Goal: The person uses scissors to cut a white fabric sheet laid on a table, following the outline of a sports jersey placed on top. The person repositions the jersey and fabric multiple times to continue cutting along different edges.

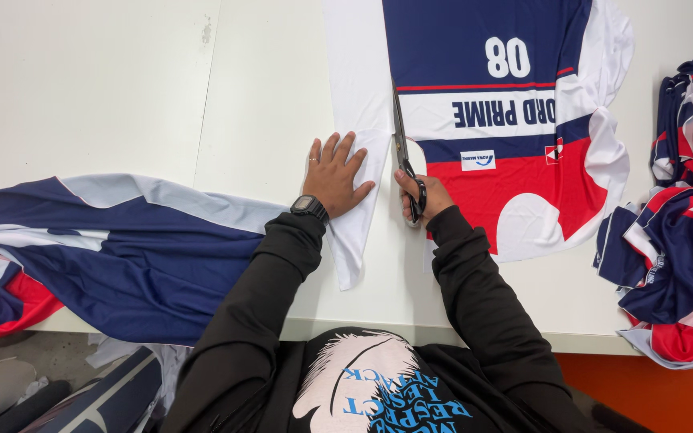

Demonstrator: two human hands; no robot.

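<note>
Left hand (334, 175) flat, fingers spread wide, pressing down a white strip of fabric (358, 120) at frame centre; black watch (310, 207) on that wrist, ring on one finger. Right hand (427, 196) just right of it, fingers closed through the handles of black scissors (404, 156), blades pointing toward top of frame and running along the edge where the white strip meets the printed panel. Largest thing: white table (122, 88) filling most of the frame. Next, printed fabric panel (507, 112), navy, white and red with lettering, lying flat in upper centre-right, its left edge at the scissor blades. Loose navy, white and red fabric (122, 256) draped over the table's near edge at left of frame. Pile of same-coloured cut pieces (675, 240) at right edge, well apart from the hands. Both sleeves black. Orange surface (643, 393) below the table at lower right. Rolled material (10, 393) on floor at lower left.
</note>
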